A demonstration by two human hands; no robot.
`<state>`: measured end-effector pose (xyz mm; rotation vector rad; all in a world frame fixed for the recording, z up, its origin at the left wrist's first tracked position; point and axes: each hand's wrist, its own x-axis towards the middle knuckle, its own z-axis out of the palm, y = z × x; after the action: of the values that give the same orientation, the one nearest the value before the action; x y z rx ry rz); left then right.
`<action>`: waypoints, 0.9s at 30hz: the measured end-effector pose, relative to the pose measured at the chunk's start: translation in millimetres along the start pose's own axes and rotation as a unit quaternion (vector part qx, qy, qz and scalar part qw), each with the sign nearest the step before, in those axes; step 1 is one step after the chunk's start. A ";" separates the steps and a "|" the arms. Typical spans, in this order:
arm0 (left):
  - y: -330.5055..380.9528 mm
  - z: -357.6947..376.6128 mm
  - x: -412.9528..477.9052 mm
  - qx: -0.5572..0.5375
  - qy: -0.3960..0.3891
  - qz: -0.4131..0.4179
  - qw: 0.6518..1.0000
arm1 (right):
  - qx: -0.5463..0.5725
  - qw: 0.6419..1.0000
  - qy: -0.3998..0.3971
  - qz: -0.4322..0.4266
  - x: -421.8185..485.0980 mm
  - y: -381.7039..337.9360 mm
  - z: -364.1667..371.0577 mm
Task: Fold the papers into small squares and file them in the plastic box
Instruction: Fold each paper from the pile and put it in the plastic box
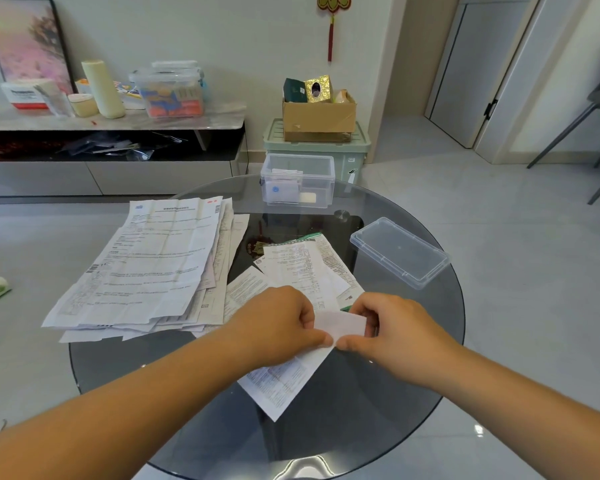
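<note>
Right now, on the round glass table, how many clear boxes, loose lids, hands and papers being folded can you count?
clear plastic box: 1
loose lid: 1
hands: 2 (left hand, right hand)
paper being folded: 1
Total: 5

Home living room: TV cabinet, framed picture.

A single wide-angle head-worn view looks forward and down, close over a round glass bench, with the room beyond.
</note>
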<state>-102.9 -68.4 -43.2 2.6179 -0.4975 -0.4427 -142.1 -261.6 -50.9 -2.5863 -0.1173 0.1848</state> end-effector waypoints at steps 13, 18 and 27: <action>5.9 -5.1 16.9 0.026 -0.059 -0.054 0.996 | -0.019 0.997 -0.053 0.061 18.2 -13.9 -17.2; 8.3 -4.3 19.0 0.041 -0.066 -0.063 0.995 | 0.003 0.992 -0.096 0.076 20.3 -15.2 -24.2; 13.7 -4.3 13.3 0.061 -0.047 -0.067 0.995 | -0.025 0.985 -0.135 0.101 22.7 -13.5 -36.0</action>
<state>-93.2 -83.9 -36.0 2.7697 -0.3916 -0.5987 -114.8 -265.8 -15.9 -2.6087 0.0433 0.6139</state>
